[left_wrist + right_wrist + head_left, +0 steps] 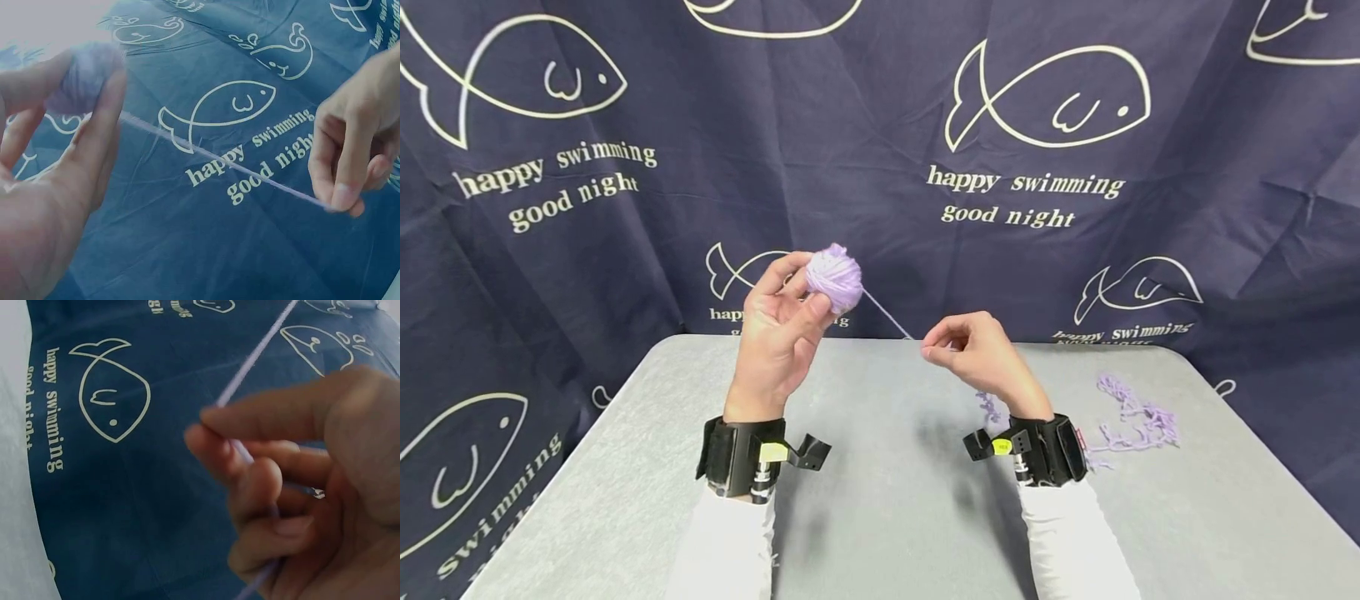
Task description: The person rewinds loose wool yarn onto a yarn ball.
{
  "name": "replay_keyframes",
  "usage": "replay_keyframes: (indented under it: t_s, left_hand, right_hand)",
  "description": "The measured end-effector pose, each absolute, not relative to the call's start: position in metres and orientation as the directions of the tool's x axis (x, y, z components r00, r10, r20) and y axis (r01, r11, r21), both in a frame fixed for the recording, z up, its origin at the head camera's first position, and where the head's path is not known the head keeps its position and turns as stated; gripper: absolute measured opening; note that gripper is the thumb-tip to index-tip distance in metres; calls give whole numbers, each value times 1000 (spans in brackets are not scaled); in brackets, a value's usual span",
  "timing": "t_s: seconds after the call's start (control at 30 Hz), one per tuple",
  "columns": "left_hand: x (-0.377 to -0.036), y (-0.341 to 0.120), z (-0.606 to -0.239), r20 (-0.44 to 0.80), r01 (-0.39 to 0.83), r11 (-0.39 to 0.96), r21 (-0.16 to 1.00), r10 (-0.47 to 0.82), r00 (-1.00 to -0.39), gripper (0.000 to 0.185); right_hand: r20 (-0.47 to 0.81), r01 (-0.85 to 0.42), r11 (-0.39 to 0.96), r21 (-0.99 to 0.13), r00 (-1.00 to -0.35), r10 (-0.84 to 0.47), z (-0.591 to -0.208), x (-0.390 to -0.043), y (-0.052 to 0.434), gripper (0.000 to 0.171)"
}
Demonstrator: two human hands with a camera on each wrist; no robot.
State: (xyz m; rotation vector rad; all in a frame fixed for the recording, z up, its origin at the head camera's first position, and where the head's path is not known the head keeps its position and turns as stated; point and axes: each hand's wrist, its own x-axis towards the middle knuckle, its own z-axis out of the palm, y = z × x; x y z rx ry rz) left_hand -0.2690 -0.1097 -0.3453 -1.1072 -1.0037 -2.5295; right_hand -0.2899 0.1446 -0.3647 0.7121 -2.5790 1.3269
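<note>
A small ball of lilac yarn (pixel 835 279) is raised above the table's far edge, gripped between the thumb and fingers of my left hand (pixel 780 333). From the ball a taut yarn strand (pixel 887 315) slants down to my right hand (pixel 981 354), which pinches it between thumb and forefinger. In the right wrist view the strand (pixel 257 355) passes through the pinch, runs behind the curled fingers and comes out below them. The left wrist view shows the yarn ball (pixel 84 78) blurred and partly covered by fingers.
Loose, crinkled lilac yarn (pixel 1138 417) lies on the grey table (pixel 865 500), to the right of my right wrist. Another bit of yarn (pixel 990 407) shows beside that wrist, partly hidden. A dark blue cloth (pixel 880 167) with fish drawings hangs behind the table.
</note>
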Motion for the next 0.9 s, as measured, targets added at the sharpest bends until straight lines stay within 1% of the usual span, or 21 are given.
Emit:
replay_keyframes:
  t_s: [0.07, 0.13, 0.27, 0.4, 0.5, 0.63, 0.7, 0.83, 0.9]
  left_hand:
    - [-269, -110, -344, 690, 454, -739, 497, 19, -724, 42]
    - [-270, -110, -343, 668, 499, -702, 509, -44, -743, 39]
    - [-272, -111, -343, 641, 591, -586, 555, -152, -753, 42]
    - [-274, -112, -346, 640, 662, -358, 658, -196, -743, 41]
    - [-276, -111, -349, 655, 680, -169, 713, -184, -733, 41]
    - [-279, -109, -353, 682, 684, 33, 729, -127, -720, 39]
    - [-279, -110, -354, 678, 668, 118, 735, -84, -731, 38]
    - [-278, -110, -355, 628, 610, 253, 751, 11, -778, 39]
    - [-277, -111, -356, 592, 578, 317, 752, 58, -804, 41]
  right_hand:
    - [336, -517, 496, -698, -847, -411, -363, -288, 144, 3]
    - [326, -549, 479, -685, -819, -473, -362, -285, 143, 8]
    - [298, -572, 422, -704, -777, -555, -359, -279, 142, 9]
    - [293, -565, 348, -748, -751, -592, -356, -273, 142, 6]
    - [338, -573, 254, -779, -725, -599, -352, -269, 144, 6]
    - [455, -583, 83, -808, -708, -539, -346, -264, 146, 8]
    - [509, -584, 10, -812, -716, -478, -344, -262, 147, 8]
    - [587, -579, -138, -804, -733, -343, -342, -261, 148, 8]
    - [614, -566, -239, -789, -734, -290, -342, -263, 148, 13]
